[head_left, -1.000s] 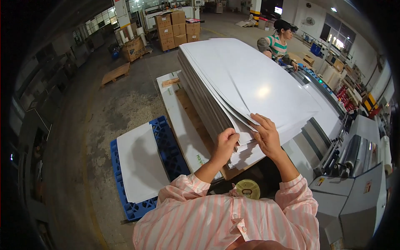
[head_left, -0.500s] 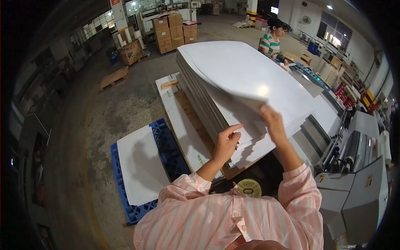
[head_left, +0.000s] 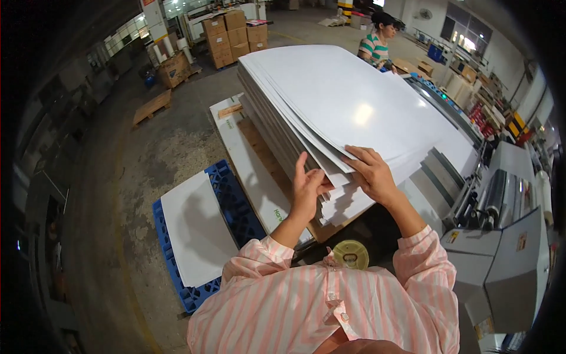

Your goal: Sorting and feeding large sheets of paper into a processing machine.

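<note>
At sheets (head_left: 330,88), 2 hands (head_left: 308,187) (head_left: 374,176), green lettering (head_left: 277,215)

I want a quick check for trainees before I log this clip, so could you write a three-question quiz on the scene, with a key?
1. Multiple choice: What colour is the pallet under the low white sheets?
A) red
B) blue
C) yellow

2. True or false: The left hand and right hand are both at the near end of the tall stack of white sheets.

3. Short answer: Which hand has its fingers over the top of that stack?

Key: 1. B; 2. True; 3. The right hand.
</note>
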A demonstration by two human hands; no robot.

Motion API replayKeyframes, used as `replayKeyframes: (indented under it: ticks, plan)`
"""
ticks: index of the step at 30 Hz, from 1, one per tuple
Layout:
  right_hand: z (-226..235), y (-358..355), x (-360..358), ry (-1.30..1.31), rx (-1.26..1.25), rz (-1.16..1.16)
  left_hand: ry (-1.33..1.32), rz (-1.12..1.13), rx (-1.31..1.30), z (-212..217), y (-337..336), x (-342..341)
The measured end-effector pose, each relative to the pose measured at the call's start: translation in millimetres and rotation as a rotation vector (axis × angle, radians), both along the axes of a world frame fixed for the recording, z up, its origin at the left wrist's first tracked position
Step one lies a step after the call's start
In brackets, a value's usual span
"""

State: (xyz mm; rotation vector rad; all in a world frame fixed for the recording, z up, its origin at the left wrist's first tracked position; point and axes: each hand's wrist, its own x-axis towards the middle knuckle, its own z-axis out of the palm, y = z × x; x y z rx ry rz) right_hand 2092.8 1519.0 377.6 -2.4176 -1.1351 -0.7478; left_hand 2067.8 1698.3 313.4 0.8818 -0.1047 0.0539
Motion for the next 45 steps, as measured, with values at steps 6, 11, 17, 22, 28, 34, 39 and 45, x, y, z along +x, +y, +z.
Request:
replayKeyframes:
  ticks: [6,11,17,22,28,34,39,45]
  plan:
    - [19,11,-15,-0.172,-0.135,0.054,0.050,-0.096,-0.015,-1,5,10]
    - [7,3,-9,-0.057,-0.115,0.002,0.098,-0.028,0.007,3,1,6]
    - [11,3,-14,0.091,-0.016,0.100,0.035,-0.090,-0.039,3,3,5]
    - [13,1,-8,0.148,0.007,0.118,0.039,-0.094,0.008,2,5,8]
    - [11,0,-4,0.276,0.110,0.122,0.038,-0.091,-0.004,-1,4,10]
    - [22,25,-19,0.128,0.047,-0.157,0.047,-0.055,0.016,-3,3,11]
    - [29,30,-17,0.208,-0.041,-0.257,0.054,-0.066,0.025,4,2,9]
    - [25,30,-7,-0.268,-0.013,-0.335,0.111,-0.021,0.045,6,1,8]
